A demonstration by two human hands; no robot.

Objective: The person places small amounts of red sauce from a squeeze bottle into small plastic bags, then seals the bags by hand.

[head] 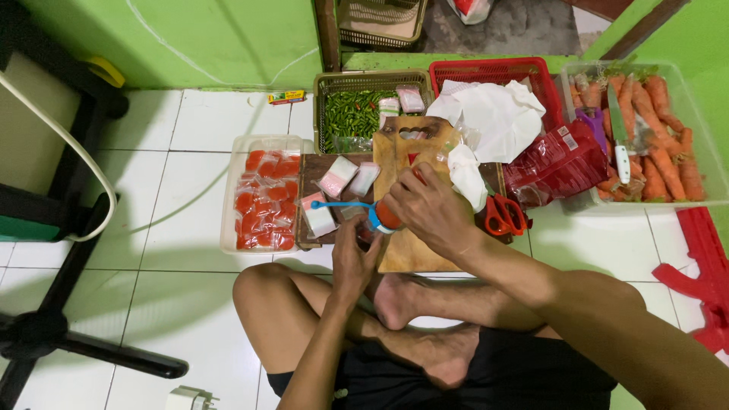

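My right hand point(431, 209) is closed around a red bottle with a blue cap point(383, 216) above the wooden cutting board point(406, 254). My left hand point(354, 258), fingers curled, pinches a small clear bag point(363, 234) just beneath its cap.

Home floor food-prep spot: tiled floor point(205, 121), carrots point(661, 137), chillies point(353, 114).

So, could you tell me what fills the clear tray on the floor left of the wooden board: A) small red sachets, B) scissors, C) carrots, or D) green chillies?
A: the clear tray holds small red sachets; the green chillies lie in the olive basket behind it.
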